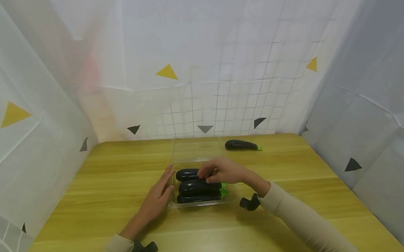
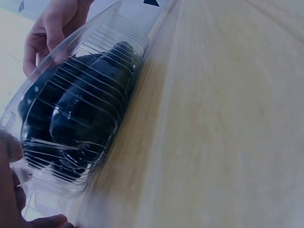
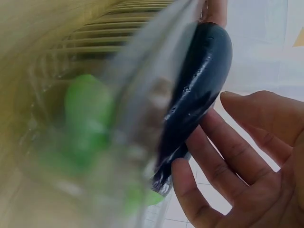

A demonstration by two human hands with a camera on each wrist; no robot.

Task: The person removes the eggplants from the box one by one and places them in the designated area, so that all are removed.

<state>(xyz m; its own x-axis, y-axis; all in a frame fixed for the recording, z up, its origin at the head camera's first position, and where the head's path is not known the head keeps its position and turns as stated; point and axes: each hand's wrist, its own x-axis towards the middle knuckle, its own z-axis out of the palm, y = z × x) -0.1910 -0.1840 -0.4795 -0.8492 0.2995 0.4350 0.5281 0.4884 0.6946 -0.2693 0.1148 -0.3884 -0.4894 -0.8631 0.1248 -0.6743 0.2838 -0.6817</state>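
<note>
A clear plastic clamshell box [image 1: 204, 204] sits mid-table with its lid [image 1: 197, 150] folded back. Inside lie three dark eggplants side by side: a back one [image 1: 186, 174], a middle one [image 1: 197, 186] and a front one [image 1: 198, 197], with green stem ends to the right. My left hand [image 1: 157, 198] rests along the box's left side, fingers extended. Over the box, my right hand [image 1: 225, 170] has its fingertips at the back and middle eggplants. In the right wrist view its fingers [image 3: 237, 152] are loosely bent beside an eggplant [image 3: 202, 78], with the thumb apart from it.
Another eggplant [image 1: 241, 145] lies on the wooden table [image 1: 123, 169] behind the box, to the right. White sheets [image 1: 199, 48] with triangle marks stand around the back and sides. Dark wrist devices [image 1: 249, 203] hang below both wrists.
</note>
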